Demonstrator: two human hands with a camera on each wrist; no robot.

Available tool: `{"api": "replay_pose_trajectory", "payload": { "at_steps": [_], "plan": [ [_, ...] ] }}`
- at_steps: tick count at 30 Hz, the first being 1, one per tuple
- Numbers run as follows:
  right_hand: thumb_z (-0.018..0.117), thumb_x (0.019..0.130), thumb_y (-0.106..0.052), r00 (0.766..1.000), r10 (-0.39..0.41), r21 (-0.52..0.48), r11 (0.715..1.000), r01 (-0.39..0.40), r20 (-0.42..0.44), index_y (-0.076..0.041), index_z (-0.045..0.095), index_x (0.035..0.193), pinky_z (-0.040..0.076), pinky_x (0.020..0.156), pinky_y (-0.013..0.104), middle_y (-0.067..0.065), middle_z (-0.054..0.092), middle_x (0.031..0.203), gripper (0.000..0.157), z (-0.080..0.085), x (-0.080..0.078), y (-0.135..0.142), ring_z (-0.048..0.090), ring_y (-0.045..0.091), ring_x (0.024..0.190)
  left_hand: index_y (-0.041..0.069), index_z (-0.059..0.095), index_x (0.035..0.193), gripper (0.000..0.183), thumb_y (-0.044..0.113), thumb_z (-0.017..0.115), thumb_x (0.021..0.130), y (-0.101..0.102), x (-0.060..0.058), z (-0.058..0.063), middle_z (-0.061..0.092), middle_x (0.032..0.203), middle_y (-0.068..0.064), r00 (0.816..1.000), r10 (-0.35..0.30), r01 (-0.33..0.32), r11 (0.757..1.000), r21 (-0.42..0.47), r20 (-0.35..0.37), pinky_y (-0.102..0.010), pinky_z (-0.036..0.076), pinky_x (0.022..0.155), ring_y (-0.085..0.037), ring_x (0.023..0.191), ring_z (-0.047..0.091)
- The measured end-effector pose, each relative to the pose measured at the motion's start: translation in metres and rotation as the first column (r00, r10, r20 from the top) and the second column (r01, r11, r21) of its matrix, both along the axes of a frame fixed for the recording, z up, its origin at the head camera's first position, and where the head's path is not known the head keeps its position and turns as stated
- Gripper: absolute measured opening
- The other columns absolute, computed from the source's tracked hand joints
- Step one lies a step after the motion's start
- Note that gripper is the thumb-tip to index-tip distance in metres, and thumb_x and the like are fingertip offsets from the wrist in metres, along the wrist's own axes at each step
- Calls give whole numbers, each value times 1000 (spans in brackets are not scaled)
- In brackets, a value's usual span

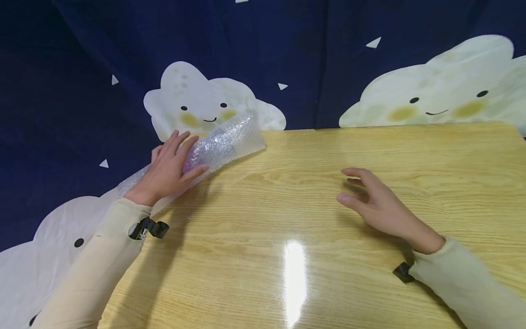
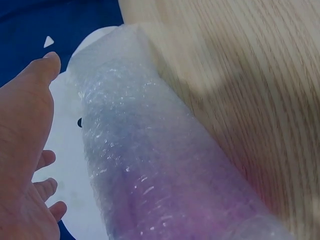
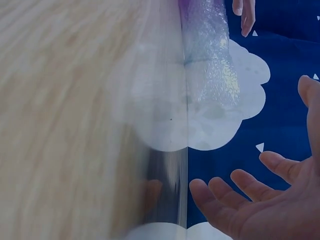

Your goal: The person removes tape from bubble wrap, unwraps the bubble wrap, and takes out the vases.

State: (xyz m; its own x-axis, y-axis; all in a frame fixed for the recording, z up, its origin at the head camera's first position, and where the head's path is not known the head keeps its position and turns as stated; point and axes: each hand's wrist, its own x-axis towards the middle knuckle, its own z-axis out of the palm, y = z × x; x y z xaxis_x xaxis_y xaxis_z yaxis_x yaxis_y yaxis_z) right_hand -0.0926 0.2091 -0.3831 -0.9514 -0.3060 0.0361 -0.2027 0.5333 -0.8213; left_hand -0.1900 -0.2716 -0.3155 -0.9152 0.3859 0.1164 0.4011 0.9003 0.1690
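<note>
A long bundle of clear bubble wrap (image 1: 223, 141) with something purple inside lies at the table's back left edge. Through the plastic the kind of the wrapped thing cannot be told. My left hand (image 1: 166, 171) is at the bundle's near part, fingers spread and fairly straight. In the left wrist view the thumb and fingers of that hand (image 2: 22, 145) show beside the wrap (image 2: 145, 150), not curled round it. My right hand (image 1: 380, 203) hovers above the right part of the table, fingers loosely bent, holding nothing.
The wooden table (image 1: 255, 205) has a glossy top with a bright light reflection. Behind it hangs a dark blue cloth (image 1: 300, 55) printed with white smiling clouds and small triangles. A small black wrist camera (image 1: 149, 227) sits on the left sleeve.
</note>
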Motion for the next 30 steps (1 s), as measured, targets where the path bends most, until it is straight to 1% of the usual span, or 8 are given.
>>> {"api": "replay_pose_trajectory", "payload": {
  "at_steps": [8,13,17,24,30],
  "plan": [
    [63,104,-30,1000,20,-24,1000,-20,0,-5,35,155,44,115,61,22,38,162,63,-2,-4,-12,44,46,147,14,35,161,80,54,64,98,-7,-4,2,27,170,-18,1000,8,-8,1000,-7,-8,-65,23,117,-41,163,11],
    [63,104,-33,999,29,-35,999,-28,24,-6,35,156,46,114,58,21,37,163,65,-3,-5,-19,45,45,147,13,36,160,78,50,65,98,-12,-6,4,28,170,-19,1000,17,-17,1000,-11,-15,-66,24,117,-42,162,12],
    [64,103,-35,999,30,-35,999,-28,34,-7,35,156,48,113,57,20,38,163,66,-3,-6,-23,46,43,147,13,37,160,78,52,64,98,-14,-6,5,28,170,-18,1000,22,-23,1000,-18,-8,-66,24,117,-42,162,12],
    [64,103,-35,999,25,-36,999,-24,31,-7,36,155,49,112,55,18,39,162,66,-6,-8,-29,49,41,145,12,37,159,79,56,62,99,-17,-10,8,29,169,-19,1000,10,-10,999,-38,-8,-66,24,116,-42,162,13],
    [64,103,-36,999,31,-46,999,-29,40,-6,35,156,49,113,58,19,39,162,67,-6,-9,-34,47,43,146,13,38,159,78,54,63,99,-21,-13,8,30,168,-20,1000,11,-11,999,-44,-1,-66,24,116,-43,161,15]
  ]
}}
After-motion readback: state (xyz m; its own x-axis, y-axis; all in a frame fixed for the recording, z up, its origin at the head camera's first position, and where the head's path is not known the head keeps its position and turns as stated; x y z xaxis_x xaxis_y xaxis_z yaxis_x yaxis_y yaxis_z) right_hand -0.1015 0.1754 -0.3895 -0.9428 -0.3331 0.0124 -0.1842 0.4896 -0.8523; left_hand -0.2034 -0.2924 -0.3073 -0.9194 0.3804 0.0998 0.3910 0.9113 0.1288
